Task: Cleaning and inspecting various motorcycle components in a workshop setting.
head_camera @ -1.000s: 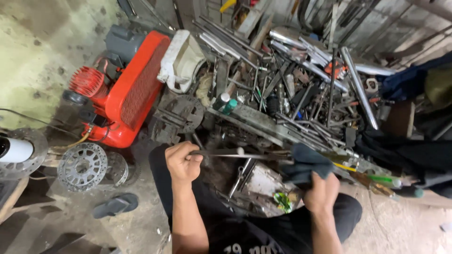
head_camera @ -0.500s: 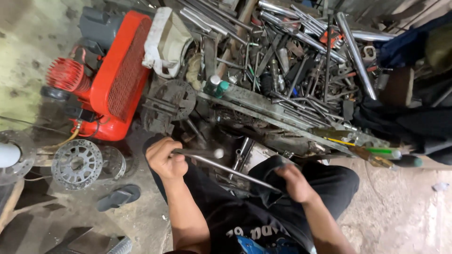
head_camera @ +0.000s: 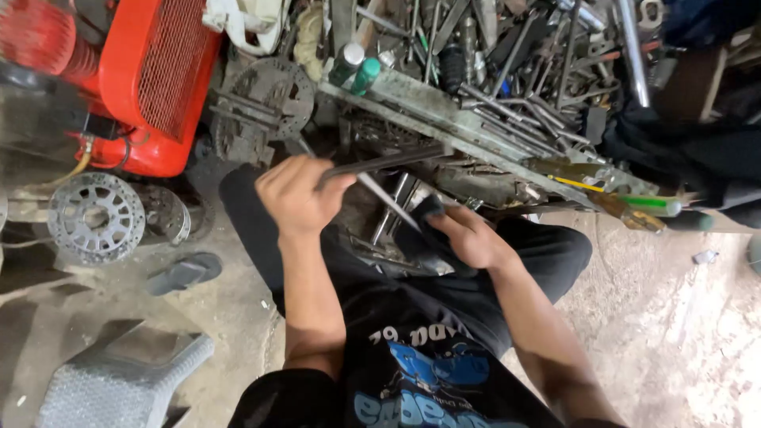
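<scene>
Metal rods [head_camera: 388, 162], two of them, crossed just below the scrap pile's near edge.

One left hand [head_camera: 297, 194] is fisted around the rods' crossing ends; one right hand [head_camera: 472, 236] clutches a dark cloth [head_camera: 424, 226] against the lower rod. Beside them: one red compressor [head_camera: 154, 79] at the pile's left edge, two green-capped cans [head_camera: 355, 70], one spoked metal disc [head_camera: 95, 218], one sandal [head_camera: 184, 272] on the floor.

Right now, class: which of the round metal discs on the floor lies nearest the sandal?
The pale spoked disc, just above the sandal. The dark toothed disc sits higher, beside the red machine.
</scene>
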